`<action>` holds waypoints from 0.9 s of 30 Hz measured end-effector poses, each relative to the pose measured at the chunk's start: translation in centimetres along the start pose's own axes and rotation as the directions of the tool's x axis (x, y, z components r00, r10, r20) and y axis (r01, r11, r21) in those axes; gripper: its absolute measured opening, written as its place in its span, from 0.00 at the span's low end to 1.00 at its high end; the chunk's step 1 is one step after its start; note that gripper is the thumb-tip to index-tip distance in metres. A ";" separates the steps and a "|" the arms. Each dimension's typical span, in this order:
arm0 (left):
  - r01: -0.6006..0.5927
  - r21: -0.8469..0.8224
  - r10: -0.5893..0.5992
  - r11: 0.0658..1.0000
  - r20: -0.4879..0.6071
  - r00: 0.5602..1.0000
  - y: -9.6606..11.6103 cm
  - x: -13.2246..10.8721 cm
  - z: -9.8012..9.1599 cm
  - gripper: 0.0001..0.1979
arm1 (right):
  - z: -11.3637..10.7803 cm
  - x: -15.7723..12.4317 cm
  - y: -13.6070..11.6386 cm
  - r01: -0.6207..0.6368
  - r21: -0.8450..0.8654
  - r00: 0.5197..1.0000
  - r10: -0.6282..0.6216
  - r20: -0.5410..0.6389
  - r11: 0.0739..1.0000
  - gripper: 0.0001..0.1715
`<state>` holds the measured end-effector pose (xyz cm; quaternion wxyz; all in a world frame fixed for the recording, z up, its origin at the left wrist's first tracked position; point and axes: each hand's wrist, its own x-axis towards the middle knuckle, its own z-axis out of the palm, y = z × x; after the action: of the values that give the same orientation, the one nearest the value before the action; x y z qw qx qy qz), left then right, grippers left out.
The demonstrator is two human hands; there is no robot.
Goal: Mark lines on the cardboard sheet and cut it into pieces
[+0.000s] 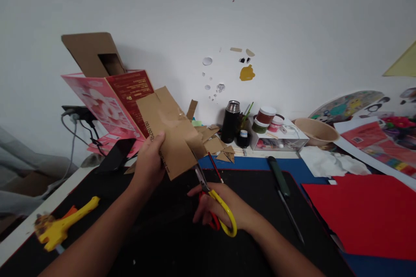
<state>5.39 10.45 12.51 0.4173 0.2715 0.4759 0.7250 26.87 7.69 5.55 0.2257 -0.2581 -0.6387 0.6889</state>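
My left hand (150, 158) grips a piece of brown cardboard (175, 138) by its left edge and holds it up, tilted, above the black mat (172, 229). Printed digits run along that edge. In my right hand (224, 205) is a pair of scissors (224, 210) with one yellow and one red handle. Their blades are parted, and one lies across the cardboard's lower right edge. My right thumb and fingers are in the handles. A thin red stick (215, 167) lies behind the blades.
Cardboard scraps (216, 140), a black thermos (230, 123) and paint jars (265, 116) stand along the wall. At right lie a green-handled knife (278, 176) and red paper (364, 216). A yellow glue gun (61, 227), a phone (116, 155) and a pink box (107, 103) are at left.
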 end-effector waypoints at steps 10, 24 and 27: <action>-0.109 0.151 0.095 0.982 0.099 0.991 -0.7 -0.4 -0.9 0.20 | -0.2 -0.5 -0.4 -0.002 -0.012 0.996 0.003 0.090 1.000 0.47; -0.082 0.356 -0.008 0.931 0.245 0.970 -1.3 -1.0 -0.9 0.26 | 0.3 0.2 0.1 0.055 -0.006 0.998 -0.055 -0.023 0.998 0.42; -0.171 0.414 0.060 0.894 0.267 0.962 -1.3 -1.2 -1.1 0.26 | 0.4 0.3 0.1 0.034 -0.001 0.999 -0.034 -0.035 0.999 0.43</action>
<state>5.55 9.17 10.90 0.3582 0.4737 0.5523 0.5850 26.41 7.55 5.43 0.2484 -0.2594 -0.6390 0.6802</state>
